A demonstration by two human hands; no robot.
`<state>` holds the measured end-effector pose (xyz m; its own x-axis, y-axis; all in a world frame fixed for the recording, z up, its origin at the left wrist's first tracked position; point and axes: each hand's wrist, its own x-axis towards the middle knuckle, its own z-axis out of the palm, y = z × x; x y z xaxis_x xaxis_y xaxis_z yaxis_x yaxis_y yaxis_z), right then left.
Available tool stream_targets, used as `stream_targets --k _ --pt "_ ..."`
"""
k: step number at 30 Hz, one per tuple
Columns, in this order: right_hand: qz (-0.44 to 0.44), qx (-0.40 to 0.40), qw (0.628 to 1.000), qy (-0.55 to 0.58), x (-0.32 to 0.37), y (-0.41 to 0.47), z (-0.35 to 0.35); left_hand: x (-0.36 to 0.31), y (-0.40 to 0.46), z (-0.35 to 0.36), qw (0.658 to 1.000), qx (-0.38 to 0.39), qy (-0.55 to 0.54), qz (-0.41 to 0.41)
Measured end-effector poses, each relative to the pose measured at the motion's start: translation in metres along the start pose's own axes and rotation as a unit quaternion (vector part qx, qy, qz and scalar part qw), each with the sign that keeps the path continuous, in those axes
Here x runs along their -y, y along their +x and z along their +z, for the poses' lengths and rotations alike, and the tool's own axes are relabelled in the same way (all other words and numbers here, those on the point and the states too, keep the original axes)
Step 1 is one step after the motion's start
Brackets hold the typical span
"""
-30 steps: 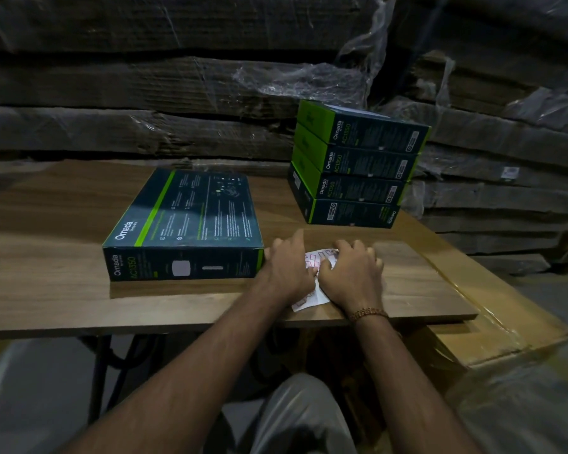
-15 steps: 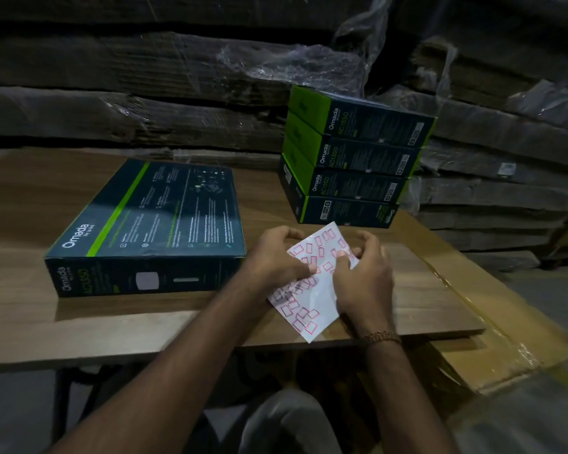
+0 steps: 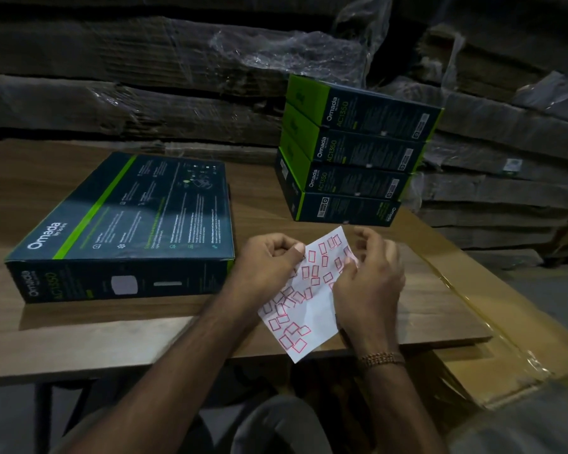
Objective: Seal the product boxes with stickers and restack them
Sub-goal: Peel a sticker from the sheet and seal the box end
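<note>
Paper sticker sheet (image 3: 304, 309), thin and floppy, sits above the near counter (image 3: 112, 335) edge. My left hand (image 3: 266, 267) pinches it; my right hand (image 3: 368, 283) picks a sticker. I'd lift corners gently.

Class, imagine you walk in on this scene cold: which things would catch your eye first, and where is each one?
First, the white sticker sheet dotted with red-edged stickers, held above the table's near edge between the left hand and the right hand. Next, the stack of four boxes with bright green ends, at the back right of the wooden table. Then the single flat box lying on the left.
</note>
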<state>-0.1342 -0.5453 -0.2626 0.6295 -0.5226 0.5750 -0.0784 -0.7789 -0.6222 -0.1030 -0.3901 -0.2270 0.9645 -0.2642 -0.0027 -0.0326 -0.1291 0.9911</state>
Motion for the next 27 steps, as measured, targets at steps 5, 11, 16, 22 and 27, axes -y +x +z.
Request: stream_targets --k 5,11,16,22,27 --pt "-0.176 -0.016 0.984 -0.022 0.0097 -0.008 -0.0092 0.0023 -0.0003 0.0014 1.0 -0.017 -0.011 0.003" --pt "-0.246 0.024 0.969 0.027 0.004 -0.0098 -0.0073 0.0029 0.0002 0.0022 0.999 -0.028 -0.015 0.005" --pt "-0.247 0.033 0.968 0.032 0.0038 -0.0081 -0.0071 0.0062 0.0017 0.0015 1.0 -0.018 -0.02 0.005" --pt "-0.236 0.023 0.97 0.05 0.0037 -0.0071 -0.0101 0.0042 0.0018 0.0009 1.0 -0.021 -0.001 -0.001" --pt "-0.241 0.018 0.969 0.05 0.0031 -0.007 -0.0105 0.0039 0.0015 0.0016 1.0 -0.027 0.001 -0.01"
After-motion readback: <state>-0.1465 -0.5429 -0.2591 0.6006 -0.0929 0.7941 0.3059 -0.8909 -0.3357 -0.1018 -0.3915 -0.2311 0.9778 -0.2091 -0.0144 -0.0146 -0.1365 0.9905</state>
